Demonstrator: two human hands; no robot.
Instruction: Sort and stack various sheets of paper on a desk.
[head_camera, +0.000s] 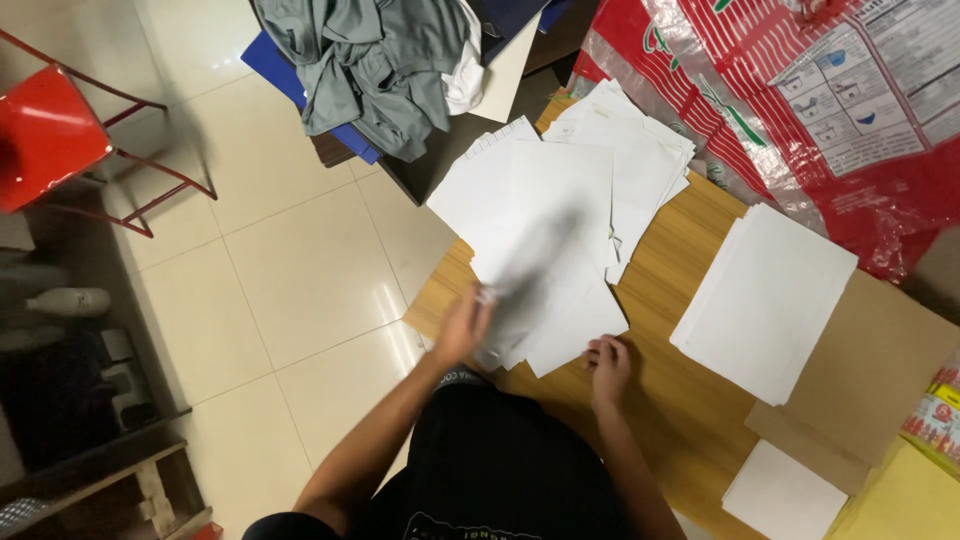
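Pinching a blurred sheet edge, left hand (463, 325) is lifting paper.
Right hand (608, 365) is pressing flat, fingers spread, on the loose white sheets (545, 215), fanning toward one o'clock across the table (680, 400).

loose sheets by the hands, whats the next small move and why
Probably lay the sheet in the left hand flat on the loose sheets. It is blurred and seems raised above the fanned, uneven spread, while the right hand rests at the spread's near edge on the table. A squared stack lies apart to the right.
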